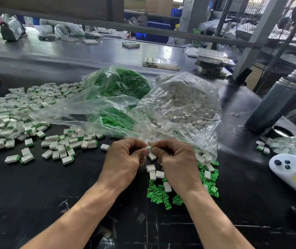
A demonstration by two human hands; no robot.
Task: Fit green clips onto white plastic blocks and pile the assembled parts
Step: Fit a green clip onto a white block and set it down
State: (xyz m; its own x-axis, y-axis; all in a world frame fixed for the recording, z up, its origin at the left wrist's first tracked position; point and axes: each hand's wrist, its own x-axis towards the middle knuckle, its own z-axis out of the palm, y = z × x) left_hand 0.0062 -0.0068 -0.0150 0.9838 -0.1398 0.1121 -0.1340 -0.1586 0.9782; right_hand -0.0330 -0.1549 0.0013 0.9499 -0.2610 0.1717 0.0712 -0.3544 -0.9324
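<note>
Grip status: I see both hands closed around one small work piece at the centre of the bench. The left hand (125, 157) pinches a white block (148, 148) between curled fingers and thumb. The right hand (176, 159) pinches the same piece from the other side, where a sliver of green clip (153, 147) shows at the fingertips. I cannot tell whether the clip is fully seated; the fingers cover the joint.

Work completed: a large pile of assembled parts (17, 115) spreads over the black table (35, 194) to the left, each white block showing a green edge. I judge that a substantial share of the job is finished.

Work remaining:
- A clear bag of green clips (120, 83) stands behind the hands, well filled.
- A clear bag of white blocks (183, 103) stands beside it to the right, also well filled.
- Loose green clips (158, 194) and loose white blocks (152, 172) lie on the table just below and beside the right hand, ready to hand.

Assessment: judging by the stock left in both bags, I consider the task far from complete. The current piece has yet to join the pile on the left.
</note>
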